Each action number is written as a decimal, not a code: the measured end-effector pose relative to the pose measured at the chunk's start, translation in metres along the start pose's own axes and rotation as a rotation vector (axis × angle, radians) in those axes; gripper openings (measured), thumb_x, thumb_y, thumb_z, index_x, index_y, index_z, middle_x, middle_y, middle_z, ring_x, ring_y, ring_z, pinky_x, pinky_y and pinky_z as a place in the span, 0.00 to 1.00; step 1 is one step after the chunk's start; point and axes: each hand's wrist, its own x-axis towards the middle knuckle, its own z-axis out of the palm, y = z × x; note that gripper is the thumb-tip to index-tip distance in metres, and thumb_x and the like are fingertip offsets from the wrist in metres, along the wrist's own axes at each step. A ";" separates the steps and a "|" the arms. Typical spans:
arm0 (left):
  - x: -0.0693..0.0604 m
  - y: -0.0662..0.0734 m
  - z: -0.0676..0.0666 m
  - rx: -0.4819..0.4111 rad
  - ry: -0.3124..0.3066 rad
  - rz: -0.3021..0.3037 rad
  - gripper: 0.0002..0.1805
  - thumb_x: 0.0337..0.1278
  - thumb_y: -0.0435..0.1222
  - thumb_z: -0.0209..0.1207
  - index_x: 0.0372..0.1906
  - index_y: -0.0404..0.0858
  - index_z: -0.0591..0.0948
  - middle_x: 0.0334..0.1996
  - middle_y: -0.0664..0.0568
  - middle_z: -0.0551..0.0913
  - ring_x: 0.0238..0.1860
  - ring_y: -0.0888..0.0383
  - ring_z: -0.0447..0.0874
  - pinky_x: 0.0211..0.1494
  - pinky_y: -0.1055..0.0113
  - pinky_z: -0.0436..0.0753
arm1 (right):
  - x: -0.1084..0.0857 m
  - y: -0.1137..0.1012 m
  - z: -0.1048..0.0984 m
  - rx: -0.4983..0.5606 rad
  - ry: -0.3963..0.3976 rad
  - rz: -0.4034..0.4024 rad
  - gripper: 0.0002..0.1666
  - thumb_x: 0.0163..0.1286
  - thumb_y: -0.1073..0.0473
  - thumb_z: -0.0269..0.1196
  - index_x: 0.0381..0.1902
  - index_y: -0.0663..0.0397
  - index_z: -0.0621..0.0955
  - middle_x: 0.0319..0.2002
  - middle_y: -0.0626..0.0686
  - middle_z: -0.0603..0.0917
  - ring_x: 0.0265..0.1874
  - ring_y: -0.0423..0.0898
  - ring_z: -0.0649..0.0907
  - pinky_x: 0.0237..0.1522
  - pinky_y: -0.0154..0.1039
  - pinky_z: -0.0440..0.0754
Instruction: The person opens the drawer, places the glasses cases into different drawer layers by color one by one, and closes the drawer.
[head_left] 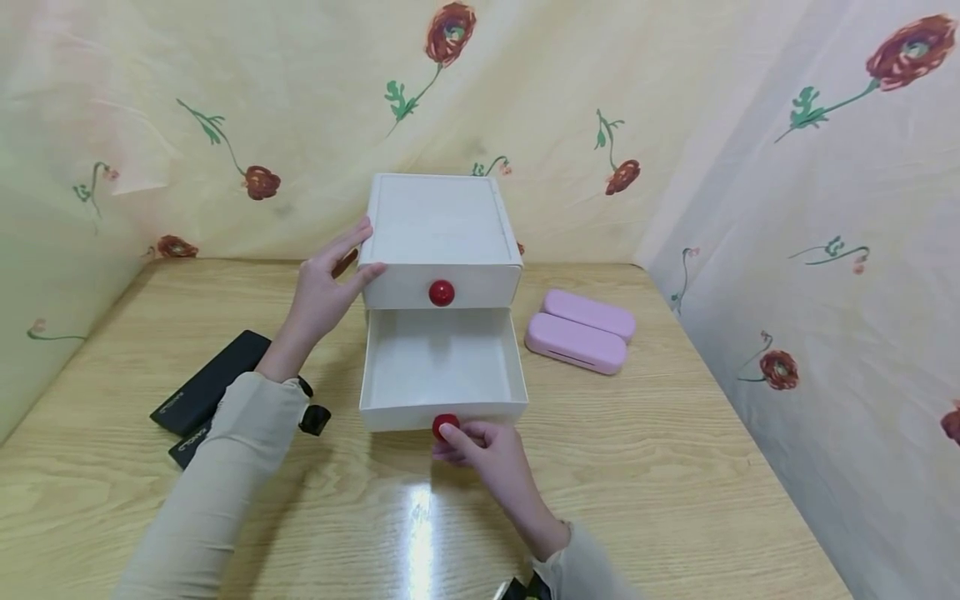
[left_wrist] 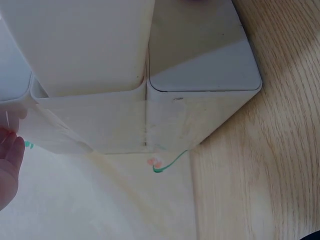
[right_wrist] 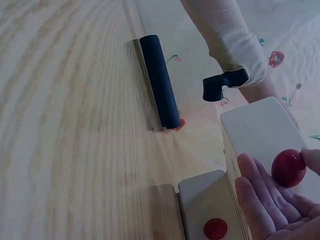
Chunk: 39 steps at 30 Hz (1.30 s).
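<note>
A white drawer unit point(head_left: 438, 218) with round red knobs stands on the table. Its top drawer, with a red knob point(head_left: 442, 292), is closed. Below that, the middle drawer point(head_left: 442, 367) is pulled out and looks bare inside. My right hand point(head_left: 498, 467) pinches this drawer's red knob point(right_wrist: 288, 168) between thumb and fingers. In the right wrist view, a lower drawer front point(right_wrist: 202, 197) with its own knob lies nearer the table. My left hand point(head_left: 330, 275) rests against the unit's upper left side, fingers spread and fairly straight, the thumb at the front corner.
Two lilac oblong cases point(head_left: 581, 332) lie to the right of the unit. Dark flat boxes point(head_left: 213, 383) lie on the left, partly behind my left forearm. Flower-patterned cloth point(head_left: 315, 100) hangs behind the wooden table point(head_left: 675, 483) and along its sides.
</note>
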 end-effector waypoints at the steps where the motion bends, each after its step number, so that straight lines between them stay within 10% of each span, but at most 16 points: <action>1: 0.000 0.000 0.000 -0.001 0.000 0.000 0.29 0.59 0.38 0.64 0.66 0.37 0.73 0.70 0.51 0.69 0.72 0.54 0.65 0.69 0.54 0.71 | -0.001 0.001 0.000 -0.004 0.000 -0.001 0.25 0.67 0.48 0.64 0.41 0.70 0.84 0.34 0.65 0.88 0.33 0.49 0.89 0.40 0.37 0.87; 39: -0.001 0.000 0.002 -0.043 0.008 -0.015 0.30 0.59 0.36 0.63 0.67 0.38 0.72 0.70 0.51 0.69 0.72 0.55 0.65 0.68 0.57 0.71 | -0.022 0.006 0.004 -0.067 -0.092 -0.052 0.20 0.69 0.55 0.62 0.37 0.72 0.84 0.31 0.67 0.87 0.33 0.57 0.89 0.37 0.41 0.87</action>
